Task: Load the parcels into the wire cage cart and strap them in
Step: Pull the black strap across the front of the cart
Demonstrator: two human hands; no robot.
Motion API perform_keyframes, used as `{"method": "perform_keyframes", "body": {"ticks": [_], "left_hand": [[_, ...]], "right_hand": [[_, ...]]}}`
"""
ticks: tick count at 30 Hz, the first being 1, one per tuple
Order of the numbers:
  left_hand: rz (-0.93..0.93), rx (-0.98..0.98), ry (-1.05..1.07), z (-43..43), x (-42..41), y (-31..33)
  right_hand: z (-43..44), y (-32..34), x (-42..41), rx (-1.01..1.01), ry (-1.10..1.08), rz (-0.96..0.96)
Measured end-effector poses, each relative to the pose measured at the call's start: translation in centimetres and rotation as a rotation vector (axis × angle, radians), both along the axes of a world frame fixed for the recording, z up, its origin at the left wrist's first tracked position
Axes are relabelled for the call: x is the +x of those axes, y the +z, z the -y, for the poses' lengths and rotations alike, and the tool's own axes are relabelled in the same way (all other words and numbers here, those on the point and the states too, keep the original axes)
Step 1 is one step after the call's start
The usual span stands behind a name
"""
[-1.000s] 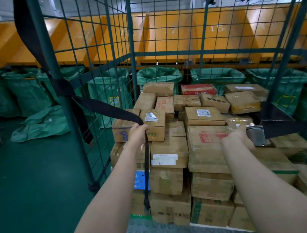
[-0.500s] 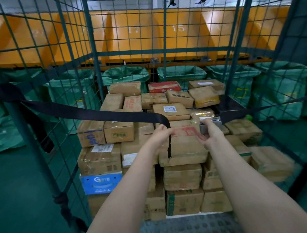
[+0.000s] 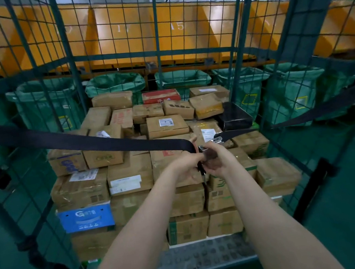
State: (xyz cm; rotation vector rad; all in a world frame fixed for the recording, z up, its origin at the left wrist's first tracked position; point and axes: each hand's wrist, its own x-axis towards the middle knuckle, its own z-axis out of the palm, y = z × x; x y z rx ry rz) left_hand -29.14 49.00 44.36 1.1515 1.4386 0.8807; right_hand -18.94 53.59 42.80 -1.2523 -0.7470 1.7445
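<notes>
A green wire cage cart (image 3: 66, 47) holds several stacked cardboard parcels (image 3: 129, 172), plus one blue box (image 3: 86, 217) at the front left. A black strap (image 3: 75, 139) runs from the cart's left post across the open front to my left hand (image 3: 188, 163), which grips its end. My right hand (image 3: 216, 158) holds the metal buckle (image 3: 216, 139) of a second black strap (image 3: 321, 109) coming from the right side. Both hands meet in front of the parcels, with a loose strap tail hanging between them.
Green sacks (image 3: 115, 86) stand in a row behind the cart under orange chutes (image 3: 180, 27). The floor (image 3: 354, 187) is green on both sides. The cart's grey studded base plate (image 3: 202, 256) shows in front of the parcels.
My hands have come together at the middle, bringing the left strap end up to the buckle. The strap now stretches across the cart's front. The view has shifted left.
</notes>
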Motion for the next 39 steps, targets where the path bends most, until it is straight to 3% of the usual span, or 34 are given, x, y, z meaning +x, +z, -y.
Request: {"method": "perform_keyframes", "body": {"ticks": [4, 8, 13, 17, 23, 29, 39], "left_hand": [[-0.211, 0.06, -0.108, 0.0, 0.7, -0.9], [-0.328, 0.09, -0.055, -0.4, 0.9, -2.3], [-0.11, 0.18, 0.036, -0.1, 2.2, -3.0], [0.187, 0.178, 0.309, -0.4, 3.5, -4.3], [0.577, 0.207, 0.523, -1.4, 4.0, -4.4], [0.654, 0.185, 0.532, -1.9, 5.2, -3.5], [0.544, 0.155, 0.521, -1.6, 5.0, -3.7]], "right_hand": [[-0.1, -0.3, 1.1, -0.013, 0.103, -0.017], [0.0, -0.3, 2.0, -0.035, 0.114, -0.1], [-0.4, -0.9, 4.1, 0.0, 0.08, -0.209], [-1.0, -2.2, 6.1, 0.006, 0.033, -0.295], [-1.7, -3.0, 8.1, -0.021, 0.002, -0.268], [-1.4, -2.8, 8.1, 0.032, 0.029, -0.358], [-1.2, -3.3, 7.7, 0.101, 0.11, -0.217]]}}
